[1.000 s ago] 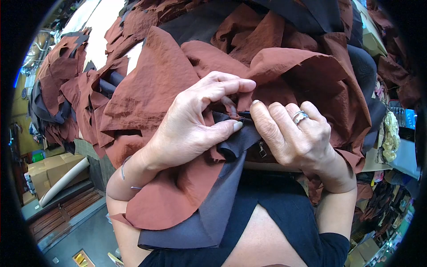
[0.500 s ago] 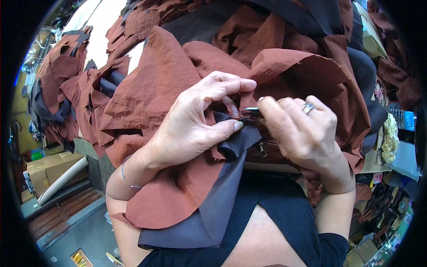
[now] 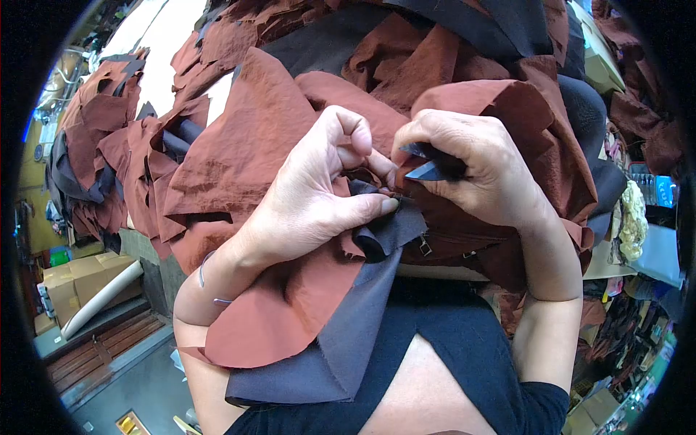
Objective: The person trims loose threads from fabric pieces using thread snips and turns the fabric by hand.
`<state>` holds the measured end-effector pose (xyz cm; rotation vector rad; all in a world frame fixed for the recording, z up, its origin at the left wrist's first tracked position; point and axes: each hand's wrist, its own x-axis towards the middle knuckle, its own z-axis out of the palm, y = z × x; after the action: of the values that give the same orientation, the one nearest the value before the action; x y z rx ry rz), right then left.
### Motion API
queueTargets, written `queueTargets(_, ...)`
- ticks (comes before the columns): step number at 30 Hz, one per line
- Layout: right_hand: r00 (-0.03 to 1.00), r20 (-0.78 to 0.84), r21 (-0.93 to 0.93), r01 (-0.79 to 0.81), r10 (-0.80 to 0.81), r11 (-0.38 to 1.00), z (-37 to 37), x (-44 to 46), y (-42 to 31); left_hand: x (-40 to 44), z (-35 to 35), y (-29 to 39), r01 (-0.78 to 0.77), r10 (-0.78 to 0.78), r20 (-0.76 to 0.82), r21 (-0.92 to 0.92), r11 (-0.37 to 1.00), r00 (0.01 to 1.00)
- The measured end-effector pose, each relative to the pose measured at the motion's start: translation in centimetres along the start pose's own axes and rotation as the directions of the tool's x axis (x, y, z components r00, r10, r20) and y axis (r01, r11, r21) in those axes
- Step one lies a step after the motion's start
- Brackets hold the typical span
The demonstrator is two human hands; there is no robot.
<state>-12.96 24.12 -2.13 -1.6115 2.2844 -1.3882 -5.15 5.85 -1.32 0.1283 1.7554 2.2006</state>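
Observation:
My left hand (image 3: pixel 308 196) pinches the dark grey fabric (image 3: pixel 395 228) between thumb and fingers, where it meets reddish-brown fabric at a seam. My right hand (image 3: pixel 482 163) is closed around a pair of thread snips (image 3: pixel 426 172), two pointed metal blades spread apart and aimed left at the pinched spot. The blade tips come close to my left fingertips; whether they touch the cloth I cannot tell. A sewn panel of reddish-brown fabric (image 3: pixel 279 326) hangs from my left hand over my forearm and lap. Below the hands shows a small metal zipper pull (image 3: pixel 425 249).
Heaped reddish-brown cloth (image 3: pixel 246 138) and dark grey pieces (image 3: pixel 471 25) cover the table ahead. A cardboard box (image 3: pixel 94 279) and a pale roll (image 3: pixel 101 301) sit at lower left. Off-white tangled material (image 3: pixel 634 221) hangs at right.
My right hand has rotated and lifted slightly, and the snips' blades now show spread apart instead of edge-on. The left fingers have curled a little; its pinch holds the same place.

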Motion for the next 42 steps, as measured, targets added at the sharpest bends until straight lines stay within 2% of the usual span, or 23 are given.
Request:
queueTargets(3, 0.997, 0.020, 0.038, -0.076, 0.076, 0.996, 0.1, 0.0, -0.2, 0.0, 0.0, -0.1, -0.004, 0.004, -0.004, 0.012, 1.000, 1.000)
queueTargets(6, 0.994, 0.015, 0.117, -0.107, 0.106, 0.987, 0.5, 0.1, 0.0, -0.2, 0.1, 0.0, 0.024, -0.023, -0.012, 0.131, 0.991, 1.000)
queueTargets(9, 0.990, 0.012, 0.134, -0.138, 0.138, 0.981, 0.8, 0.0, 0.3, -0.1, 0.3, -0.4, -0.022, 0.022, 0.000, 0.013, 1.000, 1.000)
queueTargets(12, 0.989, -0.041, 0.094, -0.139, 0.143, 0.986, 1.1, -0.1, 0.4, 0.0, -0.1, -0.4, 0.000, 0.000, 0.010, 0.077, 0.997, 1.000)
queueTargets(15, 0.981, -0.071, 0.080, -0.173, 0.179, 0.982, 0.9, 0.1, -0.3, 0.0, -0.1, -0.3, -0.182, 0.171, 0.064, 0.284, 0.941, 0.983)
queueTargets(18, 0.985, -0.127, 0.039, -0.110, 0.114, 0.993, 0.7, -0.1, -0.4, -0.4, 0.4, 1.5, -0.058, 0.038, 0.045, 0.656, 0.753, 0.998)
queueTargets(21, 0.989, -0.142, 0.126, -0.022, 0.040, 0.992, 0.3, 0.0, -1.4, -0.4, 0.4, 2.1, 0.046, 0.001, -0.090, 0.516, 0.856, 0.996)
queueTargets(23, 0.994, -0.107, 0.098, -0.021, 0.032, 0.995, 0.5, -0.1, -2.1, -0.3, 0.6, 2.2, -0.168, 0.262, -0.062, 0.622, 0.764, 0.963)
queueTargets(25, 0.967, -0.043, 0.233, -0.233, 0.249, 0.944, 0.9, -0.6, -3.0, -0.4, 1.2, 3.1, -0.028, 0.072, -0.107, 0.367, 0.930, 0.992)
queueTargets(26, 0.977, -0.085, 0.206, -0.173, 0.194, 0.963, 0.8, -0.3, -3.3, -0.4, 0.9, 2.7, -0.034, 0.066, -0.098, 0.295, 0.955, 0.993)
queueTargets(27, 0.978, -0.093, 0.142, -0.172, 0.186, 0.975, 0.8, -0.6, -2.8, -0.7, 0.5, 2.6, -0.049, 0.073, -0.061, 0.330, 0.943, 0.995)
queueTargets(29, 0.995, 0.005, -0.016, -0.100, 0.100, 0.995, -0.5, -0.5, -3.0, -1.1, -0.5, 2.8, -0.074, 0.072, 0.020, 0.393, 0.916, 0.997)
queueTargets(30, 0.995, -0.070, -0.017, -0.078, 0.077, 0.997, -0.5, -0.5, -3.1, -1.8, -1.2, 3.7, -0.082, 0.079, 0.034, 0.668, 0.740, 0.996)
queueTargets(31, 0.995, -0.043, -0.046, -0.093, 0.091, 0.995, -1.4, -0.4, -3.1, -2.2, -1.7, 3.9, -0.027, 0.038, -0.004, 0.641, 0.767, 0.999)
queueTargets(33, 0.983, -0.176, -0.013, -0.063, 0.059, 0.998, -3.0, -1.5, -1.3, -3.6, -3.0, 4.6, 0.061, 0.030, -0.107, 0.750, 0.659, 0.994)
queueTargets(34, 0.933, -0.357, -0.020, -0.066, 0.054, 0.998, -3.2, -2.6, 0.2, -4.0, -4.6, 3.8, -0.075, 0.244, -0.029, 0.910, 0.407, 0.969)
queueTargets(35, 0.885, -0.416, 0.235, -0.114, 0.206, 0.965, -3.6, -3.3, 1.6, -4.4, -5.6, 3.7, -0.002, 0.328, -0.042, 0.991, 0.134, 0.944)
queueTargets(36, 0.810, -0.465, 0.501, -0.091, 0.357, 0.861, -3.9, -4.0, 2.9, -4.8, -7.0, 3.2, 0.069, 0.385, -0.097, 0.994, 0.086, 0.918)
queueTargets(37, 0.713, -0.499, 0.700, -0.004, 0.493, 0.714, -4.2, -4.7, 4.2, -5.1, -8.4, 2.3, 0.144, 0.442, -0.148, 0.989, 0.042, 0.885)
queueTargets(38, 0.638, -0.501, 0.799, 0.083, 0.584, 0.595, -4.2, -4.8, 5.2, -5.4, -9.9, 1.0, 0.159, 0.463, -0.151, 0.987, 0.022, 0.874)
queueTargets(39, 0.614, -0.501, 0.826, 0.127, 0.610, 0.549, -4.6, -4.9, 5.5, -5.5, -11.4, -0.3, 0.175, 0.483, -0.154, 0.985, 0.003, 0.862)
queueTargets(40, 0.605, -0.495, 0.839, 0.147, 0.624, 0.524, -4.9, -5.1, 5.7, -5.4, -12.1, -0.8, 0.190, 0.503, -0.157, 0.982, -0.015, 0.850)
queueTargets(42, 0.640, -0.477, 0.843, 0.139, 0.603, 0.520, -5.0, -4.8, 6.1, -5.1, -12.6, -0.4, 0.308, 0.258, -0.373, 0.915, 0.259, 0.891)
